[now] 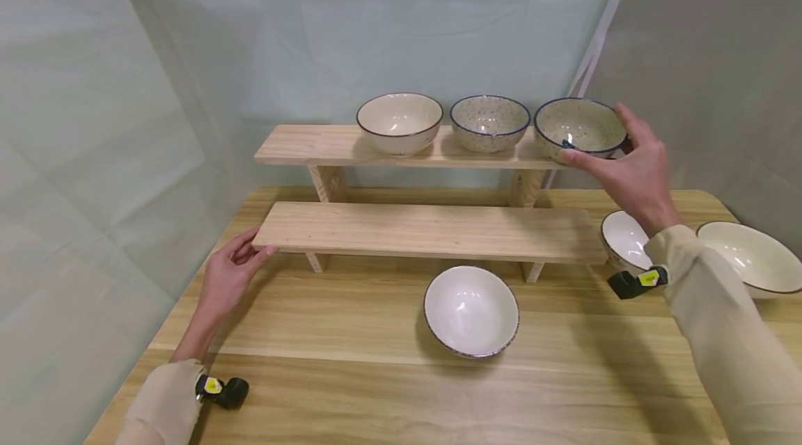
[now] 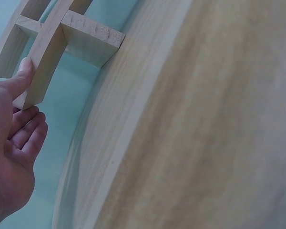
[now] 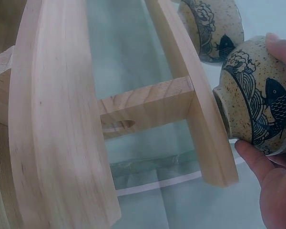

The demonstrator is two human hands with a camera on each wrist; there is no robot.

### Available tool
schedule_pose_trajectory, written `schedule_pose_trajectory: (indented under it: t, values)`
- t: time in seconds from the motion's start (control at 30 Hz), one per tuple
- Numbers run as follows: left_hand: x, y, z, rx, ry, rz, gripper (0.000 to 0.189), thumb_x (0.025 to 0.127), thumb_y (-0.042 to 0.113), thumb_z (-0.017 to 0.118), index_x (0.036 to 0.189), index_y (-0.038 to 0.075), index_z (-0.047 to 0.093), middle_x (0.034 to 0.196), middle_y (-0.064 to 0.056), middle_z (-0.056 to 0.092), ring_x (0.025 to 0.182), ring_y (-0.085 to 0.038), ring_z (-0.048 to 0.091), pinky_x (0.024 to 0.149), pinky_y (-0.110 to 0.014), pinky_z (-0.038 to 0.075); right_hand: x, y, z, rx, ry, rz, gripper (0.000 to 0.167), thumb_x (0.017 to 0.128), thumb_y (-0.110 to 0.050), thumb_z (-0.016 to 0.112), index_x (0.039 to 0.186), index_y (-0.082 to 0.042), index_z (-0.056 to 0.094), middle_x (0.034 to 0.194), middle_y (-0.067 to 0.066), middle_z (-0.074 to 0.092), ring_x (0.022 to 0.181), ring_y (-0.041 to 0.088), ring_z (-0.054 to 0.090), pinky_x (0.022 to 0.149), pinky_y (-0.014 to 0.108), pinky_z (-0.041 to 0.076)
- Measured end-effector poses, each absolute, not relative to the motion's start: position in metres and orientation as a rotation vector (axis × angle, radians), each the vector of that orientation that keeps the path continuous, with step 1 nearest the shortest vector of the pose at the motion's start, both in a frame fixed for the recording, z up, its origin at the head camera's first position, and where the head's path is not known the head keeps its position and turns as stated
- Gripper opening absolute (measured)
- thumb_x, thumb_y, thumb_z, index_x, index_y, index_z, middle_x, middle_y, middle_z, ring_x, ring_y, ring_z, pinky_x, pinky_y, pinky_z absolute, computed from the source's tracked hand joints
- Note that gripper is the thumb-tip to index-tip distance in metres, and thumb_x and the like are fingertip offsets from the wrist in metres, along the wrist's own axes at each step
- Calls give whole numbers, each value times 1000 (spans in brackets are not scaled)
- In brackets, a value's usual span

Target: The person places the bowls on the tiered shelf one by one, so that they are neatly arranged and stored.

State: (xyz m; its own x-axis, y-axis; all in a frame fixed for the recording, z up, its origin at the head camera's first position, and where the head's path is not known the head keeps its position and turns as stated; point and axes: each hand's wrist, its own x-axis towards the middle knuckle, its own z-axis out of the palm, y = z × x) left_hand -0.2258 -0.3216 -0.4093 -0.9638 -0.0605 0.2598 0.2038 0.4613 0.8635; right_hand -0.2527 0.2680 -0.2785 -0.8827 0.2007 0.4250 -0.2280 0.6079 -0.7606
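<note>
My right hand (image 1: pixel 642 173) grips a speckled bowl (image 1: pixel 579 121) with a blue rim at the right end of the upper shelf (image 1: pixel 307 142). In the right wrist view, a dark fish and wave pattern shows on its outside, and its foot is right at the board. Beside it on the same shelf are a second speckled bowl (image 1: pixel 490 118) and a cream bowl (image 1: pixel 399 118) with a brown rim. My left hand (image 1: pixel 228 274) pinches the left end of the lower shelf (image 1: pixel 413 229), thumb on the near side in the left wrist view.
A white bowl (image 1: pixel 471 311) with a dark rim sits on the wooden table (image 1: pixel 326 347) before the stand. At the right, a small white bowl (image 1: pixel 625 239) and a wide cream bowl (image 1: pixel 752 257) stand partly behind my right arm. Pale cloth (image 1: pixel 401 27) hangs behind.
</note>
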Motion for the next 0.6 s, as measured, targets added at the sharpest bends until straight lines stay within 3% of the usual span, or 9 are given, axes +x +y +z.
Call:
schedule_pose_trajectory:
  t: [0.1,0.33,0.6]
  values:
    - [-226,-321,-410,-124,-2458,-1508,64,103,24,69,153,-7,44,143,-31,54,107,11,56,85,-8,48,-255,268,-279,37,-2353,1219,100,87,-36,85,165,-13,27,166,15,29,143,41,40,113,39,43]
    - [-226,-320,-410,-128,-2456,-1500,64,103,24,69,153,-7,44,142,-31,55,106,10,56,85,-8,48,-260,269,-280,25,-2329,1266,99,87,-32,84,165,-11,27,166,16,28,141,41,41,107,29,46]
    - [-227,-321,-410,-142,-2445,-1517,63,103,23,69,153,-7,44,142,-32,54,107,11,56,85,-8,49,-262,270,-279,-1,-2338,1245,99,88,-36,83,165,-12,26,167,14,28,141,41,41,109,33,45]
